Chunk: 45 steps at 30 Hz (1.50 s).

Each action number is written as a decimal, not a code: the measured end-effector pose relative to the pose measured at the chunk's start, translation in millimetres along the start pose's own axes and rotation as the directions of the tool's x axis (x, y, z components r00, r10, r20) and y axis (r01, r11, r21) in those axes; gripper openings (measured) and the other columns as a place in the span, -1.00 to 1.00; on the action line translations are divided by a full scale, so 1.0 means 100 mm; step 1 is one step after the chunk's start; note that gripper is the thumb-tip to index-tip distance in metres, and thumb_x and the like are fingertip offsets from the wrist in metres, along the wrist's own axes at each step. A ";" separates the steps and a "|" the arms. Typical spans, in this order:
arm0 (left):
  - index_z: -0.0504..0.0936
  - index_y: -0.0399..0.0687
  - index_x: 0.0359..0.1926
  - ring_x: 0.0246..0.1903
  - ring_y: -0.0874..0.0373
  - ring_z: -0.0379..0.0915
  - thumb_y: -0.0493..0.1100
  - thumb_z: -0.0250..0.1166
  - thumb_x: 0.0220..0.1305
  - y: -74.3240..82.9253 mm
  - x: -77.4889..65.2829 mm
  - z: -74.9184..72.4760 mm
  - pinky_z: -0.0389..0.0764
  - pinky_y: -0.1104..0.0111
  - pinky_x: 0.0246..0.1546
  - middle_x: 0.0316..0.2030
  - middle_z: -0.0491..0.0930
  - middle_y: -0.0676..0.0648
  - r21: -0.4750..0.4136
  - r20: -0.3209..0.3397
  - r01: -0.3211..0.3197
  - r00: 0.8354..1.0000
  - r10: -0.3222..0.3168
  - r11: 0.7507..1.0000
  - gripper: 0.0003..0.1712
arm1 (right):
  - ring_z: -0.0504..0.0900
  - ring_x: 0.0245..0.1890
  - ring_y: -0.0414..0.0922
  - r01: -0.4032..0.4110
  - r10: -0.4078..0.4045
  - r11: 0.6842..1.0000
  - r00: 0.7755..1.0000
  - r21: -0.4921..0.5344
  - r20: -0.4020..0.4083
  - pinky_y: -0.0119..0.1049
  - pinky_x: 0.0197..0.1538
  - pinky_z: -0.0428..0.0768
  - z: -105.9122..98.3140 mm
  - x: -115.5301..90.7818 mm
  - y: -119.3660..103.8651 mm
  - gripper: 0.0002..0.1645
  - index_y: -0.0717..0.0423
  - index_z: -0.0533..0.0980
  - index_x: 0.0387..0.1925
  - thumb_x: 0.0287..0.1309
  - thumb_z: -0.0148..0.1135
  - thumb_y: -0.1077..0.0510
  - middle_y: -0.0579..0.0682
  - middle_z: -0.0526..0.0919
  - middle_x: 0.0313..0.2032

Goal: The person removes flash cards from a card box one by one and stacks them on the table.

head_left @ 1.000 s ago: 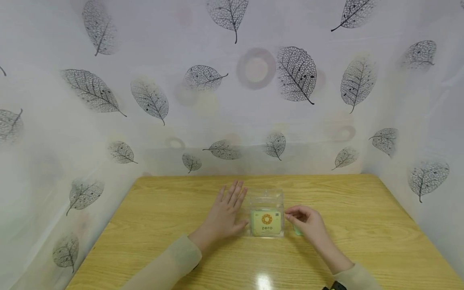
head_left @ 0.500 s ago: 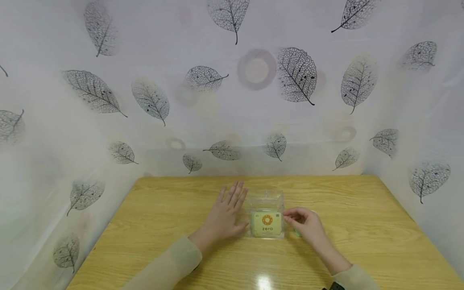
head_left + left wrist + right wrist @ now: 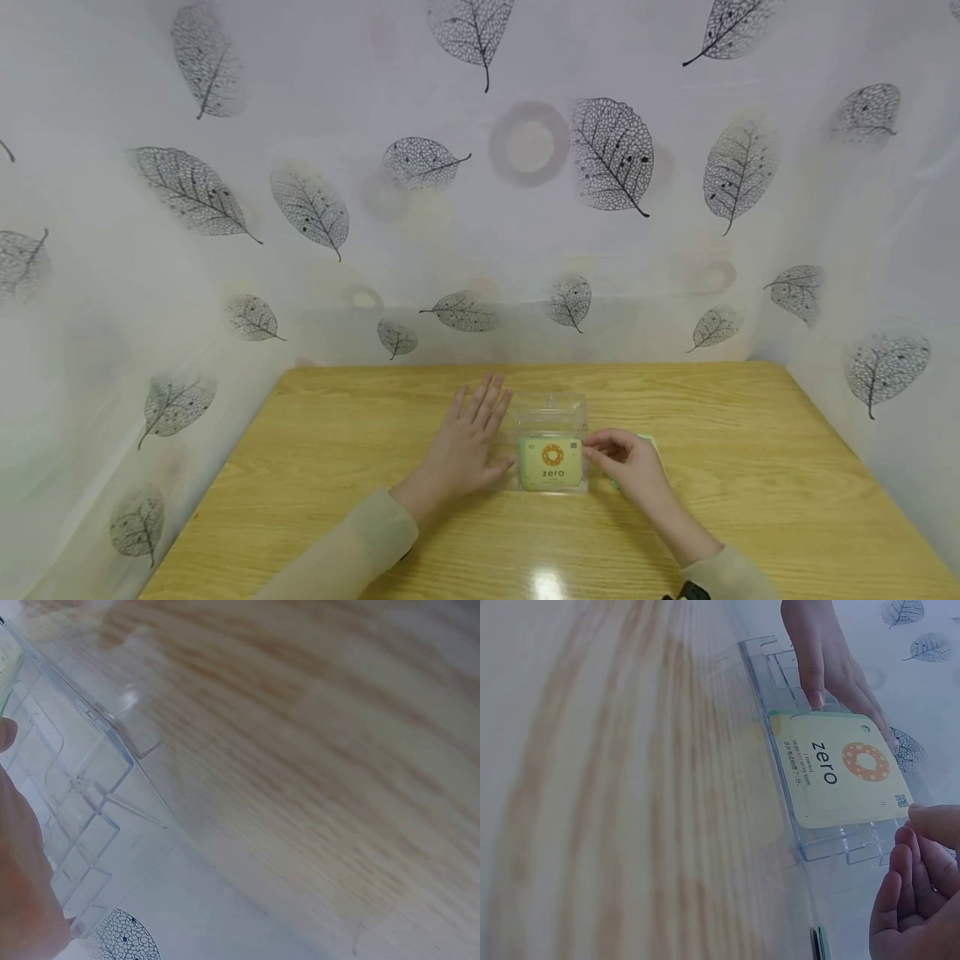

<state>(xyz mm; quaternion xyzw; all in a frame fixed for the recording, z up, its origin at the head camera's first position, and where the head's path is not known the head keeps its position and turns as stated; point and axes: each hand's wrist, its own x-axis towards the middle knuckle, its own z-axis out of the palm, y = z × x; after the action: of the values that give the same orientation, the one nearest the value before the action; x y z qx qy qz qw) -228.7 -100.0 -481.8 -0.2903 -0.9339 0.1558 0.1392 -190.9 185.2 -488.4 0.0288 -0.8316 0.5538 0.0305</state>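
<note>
A pale yellow flash card (image 3: 552,479) with an orange ring picture and the word "zero" stands in a clear plastic box (image 3: 551,405). My right hand (image 3: 636,463) pinches the card's upper right corner between thumb and fingers; in the right wrist view the thumb lies right at the corner beside the small printed square code. Flat and with straight fingers, my left hand (image 3: 463,450) rests at the left of the box, its thumb near the card's left edge. Green edges show behind the yellow card in the right wrist view.
More green-edged cards (image 3: 647,439) lie on the table to the right, partly hidden under my right hand. The wooden table (image 3: 360,433) ends at a leaf-patterned sheet (image 3: 480,233) behind and at both sides.
My right hand has shifted slightly left, its fingertips now overlapping the card's corner. More of the green-edged cards behind it shows. The left hand has not moved.
</note>
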 end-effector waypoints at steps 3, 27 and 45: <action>-0.16 -0.15 0.72 0.73 -0.13 -0.27 0.55 -0.06 0.46 0.00 0.00 0.00 -0.01 -0.06 0.71 0.73 -0.23 -0.24 0.001 -0.007 0.001 1.000 -0.001 1.000 0.19 | 0.60 -0.33 -0.38 -0.003 0.003 1.000 1.000 -0.004 0.005 -0.50 -0.23 0.63 0.00 0.00 -0.01 -0.81 0.31 0.73 -0.10 0.28 0.45 0.31 0.12 0.80 -0.22; -0.12 -0.15 0.72 0.73 -0.12 -0.28 0.55 -0.03 0.44 0.00 0.01 0.02 0.01 -0.07 0.71 0.72 -0.15 -0.25 -0.002 -0.013 0.005 1.000 -0.005 1.000 0.20 | 0.58 -0.35 -0.37 0.006 -0.007 0.999 1.000 -0.044 -0.026 -0.48 -0.25 0.62 0.06 0.03 0.00 -0.88 0.26 0.74 -0.18 0.26 0.47 0.30 0.04 0.77 -0.30; -0.14 -0.14 0.72 0.73 -0.12 -0.24 0.57 -0.06 0.45 0.00 0.00 0.03 0.00 -0.04 0.71 0.73 -0.15 -0.24 0.027 -0.024 0.006 1.000 -0.006 1.000 0.20 | 0.56 -0.36 -0.31 -0.042 0.040 0.997 0.999 -0.058 -0.029 -0.47 -0.25 0.59 0.10 0.05 -0.01 -0.90 0.24 0.73 -0.20 0.26 0.47 0.29 0.01 0.74 -0.32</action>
<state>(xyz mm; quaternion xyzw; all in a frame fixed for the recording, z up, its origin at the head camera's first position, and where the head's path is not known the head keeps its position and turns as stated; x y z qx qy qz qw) -229.3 -100.2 -484.5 -0.2874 -0.9308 0.1647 0.1549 -196.4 176.0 -490.6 0.0030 -0.8473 0.5302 0.0316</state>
